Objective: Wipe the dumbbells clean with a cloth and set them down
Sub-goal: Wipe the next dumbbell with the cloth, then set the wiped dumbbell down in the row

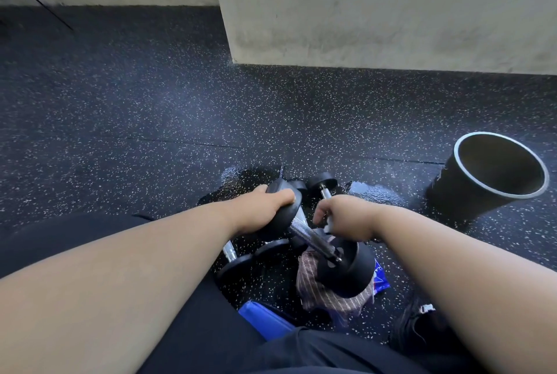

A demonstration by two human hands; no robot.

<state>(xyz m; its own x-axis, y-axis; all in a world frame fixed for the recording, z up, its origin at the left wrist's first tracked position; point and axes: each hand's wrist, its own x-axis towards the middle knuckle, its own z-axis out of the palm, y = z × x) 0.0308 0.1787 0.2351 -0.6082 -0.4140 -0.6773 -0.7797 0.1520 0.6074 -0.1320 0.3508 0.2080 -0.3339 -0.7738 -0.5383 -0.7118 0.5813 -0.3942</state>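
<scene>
My left hand [268, 206] grips the upper black head of a tilted dumbbell [310, 238]. Its knurled chrome handle slopes down to the right, and its lower head [346, 268] rests on a striped brownish cloth [322, 295] on the floor. My right hand [340, 217] has its fingers curled round the chrome handle of a second dumbbell [322, 182], which lies just behind. A third dumbbell [233, 262] lies on the floor below my left wrist, partly hidden by my arm.
The floor is dark speckled rubber [150, 120] with wet patches [376, 193] around the dumbbells. A black open cylinder [488, 174] stands at the right. A concrete pillar [361, 12] rises behind. A blue object [265, 319] and a blue-red packet [380, 280] lie near my legs.
</scene>
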